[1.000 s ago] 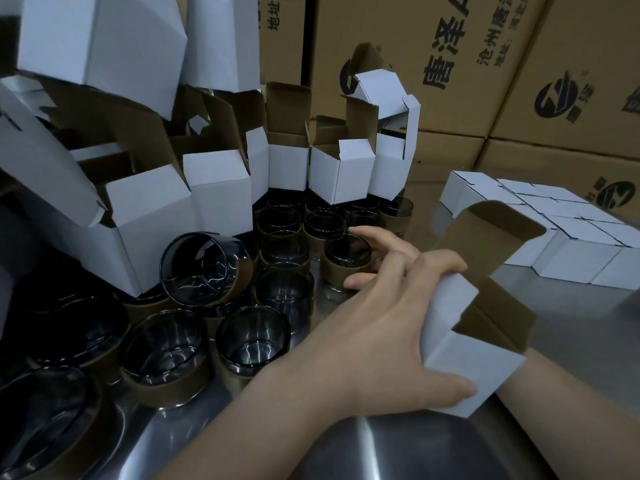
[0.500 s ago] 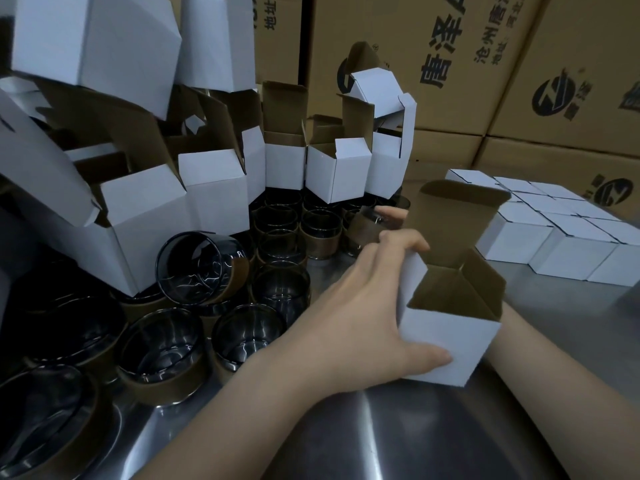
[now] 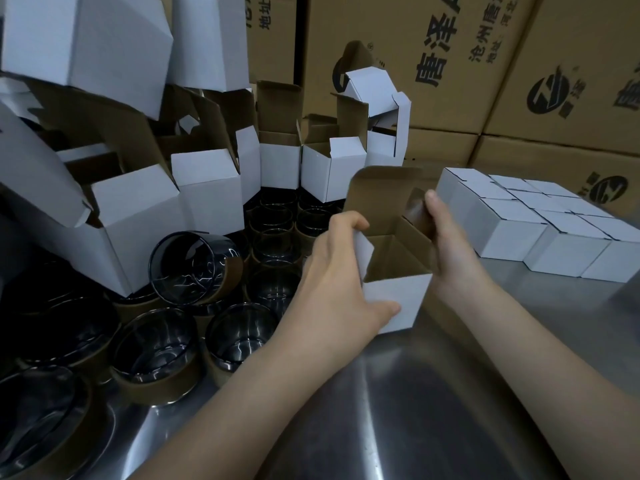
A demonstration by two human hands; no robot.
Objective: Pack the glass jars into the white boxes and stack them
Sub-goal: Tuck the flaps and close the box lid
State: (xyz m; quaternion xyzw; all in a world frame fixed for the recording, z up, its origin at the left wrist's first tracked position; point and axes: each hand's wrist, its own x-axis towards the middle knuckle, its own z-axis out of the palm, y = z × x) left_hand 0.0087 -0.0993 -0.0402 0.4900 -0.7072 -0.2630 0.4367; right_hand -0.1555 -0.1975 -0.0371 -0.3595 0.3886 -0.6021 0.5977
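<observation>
A person's left hand (image 3: pixel 337 285) gripped an open white box (image 3: pixel 401 299) standing on the steel tabletop (image 3: pixel 433 410), thumb pressed to its front face and fingers curled over its left edge. The box's brown-lined lid flap stood upright at the back. The right hand (image 3: pixel 450 247) held a glass jar (image 3: pixel 415 211) with its fingers curled round it, the jar tilted at the box's right rim, just above the opening and mostly hidden by the hand and a side flap. To the left, more glass jars (image 3: pixel 156 351) with brown bands crowded the tabletop, one lying on its side atop the others. Empty white boxes (image 3: pixel 207 192) with raised flaps were piled over and behind them. To the right, closed white boxes (image 3: pixel 512 233) sat packed together in a block. Printed brown cartons (image 3: pixel 450 64) were stacked behind.
</observation>
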